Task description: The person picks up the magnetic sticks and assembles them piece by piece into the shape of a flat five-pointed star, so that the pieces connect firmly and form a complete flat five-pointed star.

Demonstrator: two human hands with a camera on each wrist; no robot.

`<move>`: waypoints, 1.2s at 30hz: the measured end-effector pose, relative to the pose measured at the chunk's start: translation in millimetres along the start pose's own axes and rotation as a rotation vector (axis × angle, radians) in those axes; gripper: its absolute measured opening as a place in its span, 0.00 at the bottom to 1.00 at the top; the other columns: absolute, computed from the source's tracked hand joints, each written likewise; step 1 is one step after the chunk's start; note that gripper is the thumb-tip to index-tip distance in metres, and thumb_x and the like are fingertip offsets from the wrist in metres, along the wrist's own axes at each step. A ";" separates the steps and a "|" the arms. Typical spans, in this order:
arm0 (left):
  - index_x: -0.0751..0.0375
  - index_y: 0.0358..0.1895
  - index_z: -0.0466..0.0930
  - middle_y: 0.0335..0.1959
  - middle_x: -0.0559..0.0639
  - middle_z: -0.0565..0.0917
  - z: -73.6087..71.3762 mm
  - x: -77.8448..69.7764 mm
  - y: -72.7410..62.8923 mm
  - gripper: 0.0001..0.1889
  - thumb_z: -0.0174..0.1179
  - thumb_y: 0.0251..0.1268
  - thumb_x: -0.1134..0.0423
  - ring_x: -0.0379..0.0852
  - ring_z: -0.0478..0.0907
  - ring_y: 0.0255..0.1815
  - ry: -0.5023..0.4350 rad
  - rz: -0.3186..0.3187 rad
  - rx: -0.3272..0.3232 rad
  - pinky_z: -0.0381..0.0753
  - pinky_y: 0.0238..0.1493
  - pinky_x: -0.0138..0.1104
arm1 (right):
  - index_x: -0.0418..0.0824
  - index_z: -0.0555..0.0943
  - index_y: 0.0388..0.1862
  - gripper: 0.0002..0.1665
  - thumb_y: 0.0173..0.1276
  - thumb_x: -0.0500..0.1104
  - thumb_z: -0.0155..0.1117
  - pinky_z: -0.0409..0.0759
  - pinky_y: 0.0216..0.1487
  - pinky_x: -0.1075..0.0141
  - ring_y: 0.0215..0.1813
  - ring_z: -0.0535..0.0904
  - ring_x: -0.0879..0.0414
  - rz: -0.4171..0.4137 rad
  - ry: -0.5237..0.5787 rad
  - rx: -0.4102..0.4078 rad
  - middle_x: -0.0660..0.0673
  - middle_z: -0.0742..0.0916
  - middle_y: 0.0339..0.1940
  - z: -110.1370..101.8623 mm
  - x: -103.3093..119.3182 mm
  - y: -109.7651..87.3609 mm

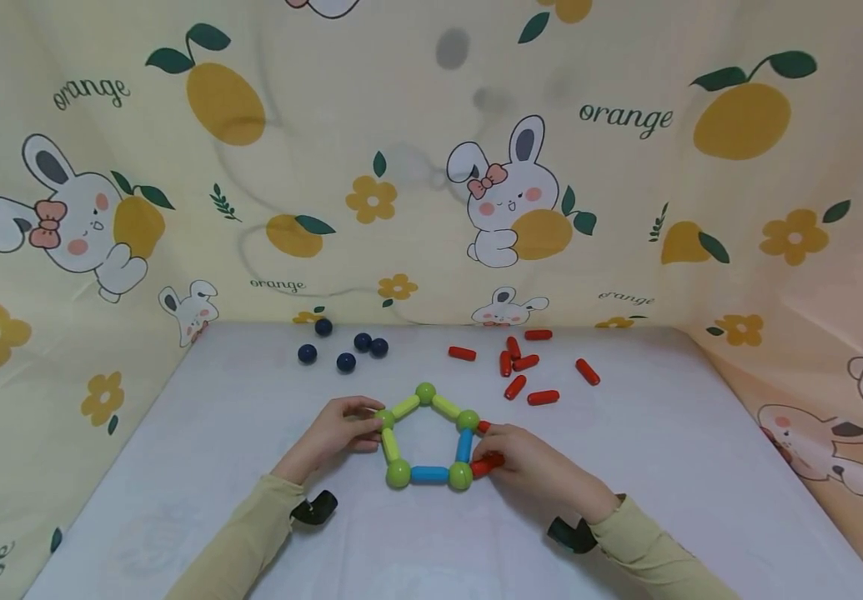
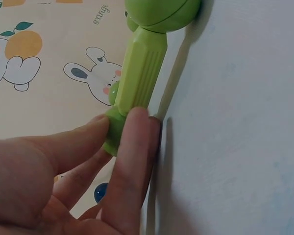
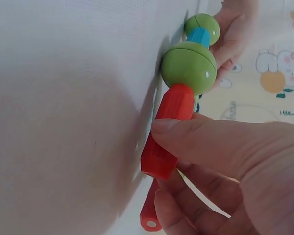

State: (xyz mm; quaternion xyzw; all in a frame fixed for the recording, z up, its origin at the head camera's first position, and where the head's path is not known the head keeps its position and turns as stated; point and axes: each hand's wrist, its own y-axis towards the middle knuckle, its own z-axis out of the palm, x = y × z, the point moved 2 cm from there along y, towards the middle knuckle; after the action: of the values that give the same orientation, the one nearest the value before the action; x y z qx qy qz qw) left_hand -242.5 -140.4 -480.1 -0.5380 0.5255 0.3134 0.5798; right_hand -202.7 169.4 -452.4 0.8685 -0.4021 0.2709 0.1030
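A five-sided ring of green balls (image 1: pixel 398 473), yellow-green rods (image 1: pixel 404 407) and blue rods (image 1: pixel 429 475) lies on the white table. The thumb and fingers of my left hand (image 1: pixel 337 433) pinch the ring's upper left ball (image 2: pixel 113 128). On the other side, my right hand (image 1: pixel 539 467) grips a red rod (image 3: pixel 174 105), thumb along it, its end against the lower right green ball (image 3: pixel 188 68). A second red rod (image 3: pixel 150 210) shows beyond the right fingers; in the head view it sits by the upper right ball, partly hidden by the hand.
Several dark blue balls (image 1: pixel 346 362) sit at the back left of the table. Several loose red rods (image 1: pixel 543 398) are scattered at the back right. A patterned cloth (image 1: pixel 416 275) rises behind the table and along both sides.
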 end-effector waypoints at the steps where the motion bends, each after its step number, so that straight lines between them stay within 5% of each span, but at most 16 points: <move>1: 0.64 0.56 0.76 0.47 0.59 0.80 -0.3 -0.2 -0.1 0.16 0.60 0.65 0.69 0.48 0.83 0.36 0.009 0.006 0.007 0.84 0.39 0.38 | 0.50 0.84 0.45 0.14 0.62 0.37 0.69 0.78 0.47 0.69 0.44 0.74 0.60 -0.004 -0.003 -0.008 0.59 0.81 0.39 -1.1 0.3 -0.9; 9: 0.63 0.52 0.80 0.41 0.54 0.82 -8.0 -10.0 7.0 0.13 0.60 0.67 0.64 0.47 0.81 0.36 0.226 0.055 0.053 0.83 0.38 0.37 | 0.43 0.82 0.45 0.11 0.64 0.39 0.67 0.80 0.44 0.64 0.42 0.78 0.59 0.019 0.151 -0.106 0.54 0.83 0.39 -16.4 6.2 -18.9; 15: 0.60 0.51 0.82 0.40 0.49 0.82 -10.4 -29.3 18.7 0.15 0.58 0.69 0.55 0.45 0.79 0.38 0.423 0.036 0.053 0.81 0.40 0.36 | 0.41 0.83 0.45 0.09 0.68 0.42 0.63 0.80 0.38 0.67 0.36 0.80 0.54 0.064 0.379 0.033 0.49 0.85 0.39 -2.3 8.4 -27.3; 19: 0.63 0.54 0.79 0.42 0.51 0.83 -5.1 -40.0 29.3 0.20 0.52 0.72 0.51 0.45 0.79 0.41 0.427 0.023 0.118 0.81 0.44 0.38 | 0.41 0.84 0.45 0.11 0.69 0.43 0.62 0.79 0.35 0.68 0.33 0.80 0.50 0.135 0.509 0.107 0.47 0.85 0.36 13.7 11.1 -25.3; 28: 0.60 0.60 0.75 0.49 0.56 0.81 13.7 -51.5 48.8 0.30 0.39 0.74 0.39 0.48 0.79 0.47 0.445 0.007 0.225 0.77 0.52 0.42 | 0.42 0.86 0.45 0.13 0.70 0.47 0.60 0.76 0.33 0.68 0.31 0.77 0.53 0.205 0.622 0.163 0.45 0.85 0.31 31.2 14.1 -17.9; 36: 0.53 0.68 0.68 0.45 0.57 0.81 20.6 -57.3 53.3 0.37 0.30 0.71 0.32 0.49 0.79 0.40 0.526 -0.013 0.265 0.79 0.44 0.40 | 0.35 0.84 0.44 0.23 0.77 0.51 0.48 0.66 0.23 0.73 0.26 0.76 0.55 0.230 0.739 0.176 0.39 0.86 0.32 28.1 12.8 -16.8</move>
State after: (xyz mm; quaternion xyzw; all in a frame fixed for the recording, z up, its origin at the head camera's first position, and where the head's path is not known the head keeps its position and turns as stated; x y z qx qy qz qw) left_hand -300.8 -97.2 -444.2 -0.5235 0.6907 0.0881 0.4910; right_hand -172.4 161.0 -468.0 0.6675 -0.4077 0.6083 0.1347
